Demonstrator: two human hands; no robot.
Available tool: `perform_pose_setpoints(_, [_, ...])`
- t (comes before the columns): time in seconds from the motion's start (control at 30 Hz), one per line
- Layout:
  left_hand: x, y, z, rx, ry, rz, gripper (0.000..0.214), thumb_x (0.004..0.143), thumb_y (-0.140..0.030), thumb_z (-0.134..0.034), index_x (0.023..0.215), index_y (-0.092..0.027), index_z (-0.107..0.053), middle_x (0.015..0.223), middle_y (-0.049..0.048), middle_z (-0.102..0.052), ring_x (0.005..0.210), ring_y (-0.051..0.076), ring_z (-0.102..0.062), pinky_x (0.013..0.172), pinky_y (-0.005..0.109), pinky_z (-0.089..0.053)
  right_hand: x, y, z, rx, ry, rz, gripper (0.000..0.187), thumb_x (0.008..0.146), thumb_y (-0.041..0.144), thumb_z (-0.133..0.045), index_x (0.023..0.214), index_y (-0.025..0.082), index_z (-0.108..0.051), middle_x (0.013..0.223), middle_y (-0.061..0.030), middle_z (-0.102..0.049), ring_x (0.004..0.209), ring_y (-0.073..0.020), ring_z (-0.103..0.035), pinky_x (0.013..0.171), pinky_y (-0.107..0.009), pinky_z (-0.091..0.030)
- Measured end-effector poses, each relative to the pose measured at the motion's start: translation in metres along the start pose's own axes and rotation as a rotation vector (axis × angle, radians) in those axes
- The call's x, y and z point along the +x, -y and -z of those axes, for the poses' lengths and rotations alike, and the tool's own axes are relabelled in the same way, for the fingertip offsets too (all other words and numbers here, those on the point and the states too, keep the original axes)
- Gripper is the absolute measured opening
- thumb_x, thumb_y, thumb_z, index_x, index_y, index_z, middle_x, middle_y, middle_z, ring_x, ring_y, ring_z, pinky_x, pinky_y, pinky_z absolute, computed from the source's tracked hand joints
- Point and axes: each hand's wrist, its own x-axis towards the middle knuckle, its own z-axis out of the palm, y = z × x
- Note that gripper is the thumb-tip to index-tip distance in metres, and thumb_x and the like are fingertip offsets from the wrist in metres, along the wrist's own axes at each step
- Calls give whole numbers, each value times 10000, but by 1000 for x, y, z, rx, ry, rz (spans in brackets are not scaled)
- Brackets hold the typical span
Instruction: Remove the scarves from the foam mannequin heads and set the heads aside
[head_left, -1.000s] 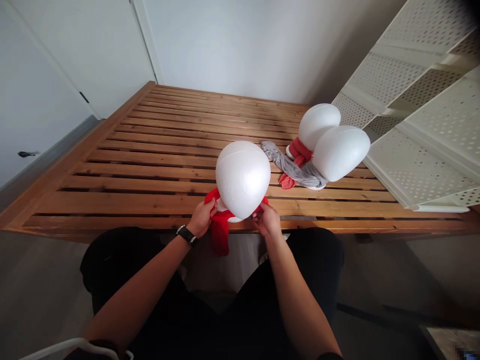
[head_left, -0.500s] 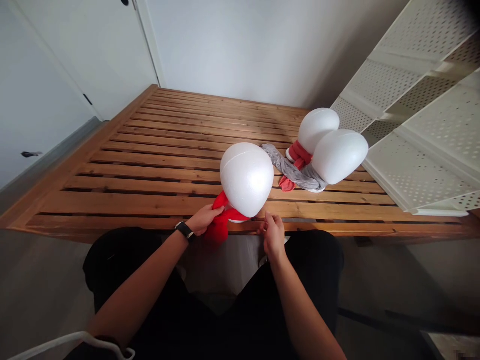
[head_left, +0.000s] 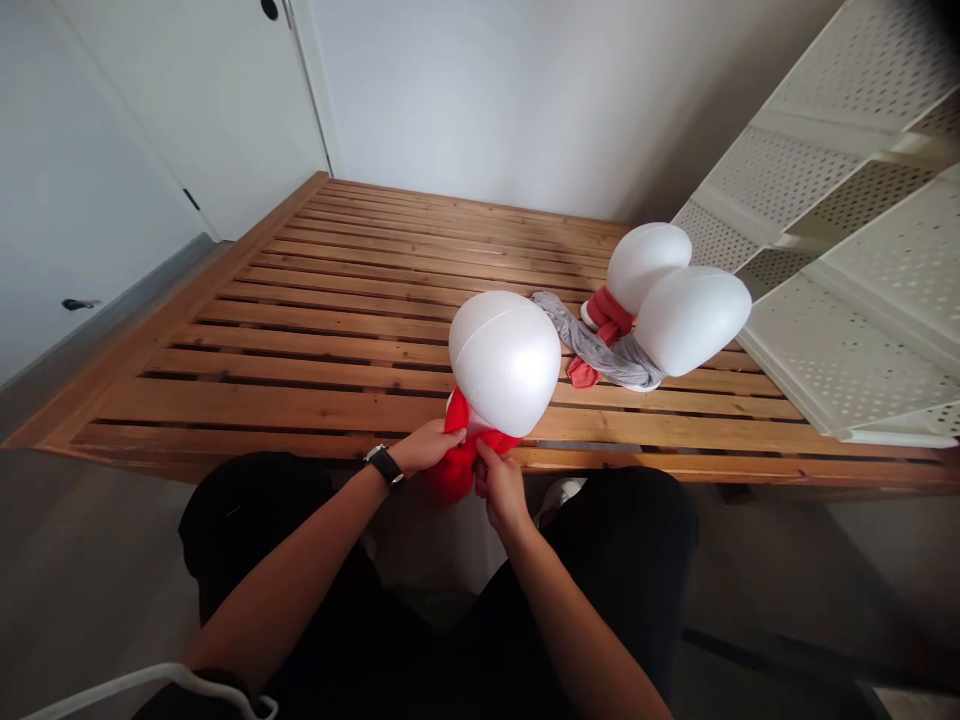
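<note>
A white foam mannequin head (head_left: pixel 505 360) stands at the front edge of the slatted wooden platform, with a bright red scarf (head_left: pixel 453 472) around its neck. My left hand (head_left: pixel 429 447), with a black-strapped watch on its wrist, is closed on the scarf at the left of the neck. On the right side, my right hand (head_left: pixel 501 485) pinches the scarf just under the head. Part of the scarf hangs below the platform's edge between my hands. My fingertips partly hide the cloth where they grip it.
Two more foam heads stand at the right: one (head_left: pixel 646 265) wears a dull red scarf (head_left: pixel 609 310), the other (head_left: pixel 694 320) a grey scarf (head_left: pixel 592 350). White perforated shelves (head_left: pixel 862 330) rise beside them. Slats of the wooden platform (head_left: pixel 300 352) extend left toward a white door (head_left: pixel 202 90).
My right hand has moved left from beside the head and taken hold of the red scarf. My left hand keeps its grip. The view has shifted slightly.
</note>
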Motion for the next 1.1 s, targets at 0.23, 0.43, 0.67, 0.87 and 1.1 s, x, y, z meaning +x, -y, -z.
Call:
perform_pose_setpoints(0.23, [-2,-8,20,84,-10,-3,358,774,-507,-812,750,-172,-688,758,47,-678,681,175,-546,657,277,-400,23,44,60,253,-242,71,481,759,416,-841,689,243,-398,515,106,-370,406,-51,-269,376,-203,-188])
perform_pose_setpoints(0.43, [0,-14,40,-25,-133,-19,330,765,-436,-837,733,-181,-630,699,7,-608,629,136,-475,627,263,-346,41,80,98,343,-374,129,313,884,355,-743,822,253,-454,589,94,-462,441,-92,-417,401,-210,-327])
perform_pose_setpoints(0.67, [5,-17,42,-380,-123,15,308,820,-283,-830,685,-170,-578,579,-34,-487,504,82,-388,495,216,-303,68,104,108,457,-366,175,128,1017,268,-510,891,256,-496,700,55,-615,623,-140,-636,652,-288,-599])
perform_pose_setpoints(0.87, [20,-22,56,-587,-230,-6,153,916,-214,-693,812,-171,-590,513,-87,-357,481,99,-463,554,203,-459,82,131,122,432,-215,133,412,1014,230,-555,725,246,-263,510,122,-218,402,-64,-278,491,-156,-450])
perform_pose_setpoints(1.1, [35,-33,67,-741,-263,-4,145,998,-148,-563,856,-160,-591,503,-102,-328,402,64,-380,469,168,-400,105,167,149,-132,90,51,596,682,385,-967,713,243,-389,552,127,-275,448,-36,-214,365,-159,-230])
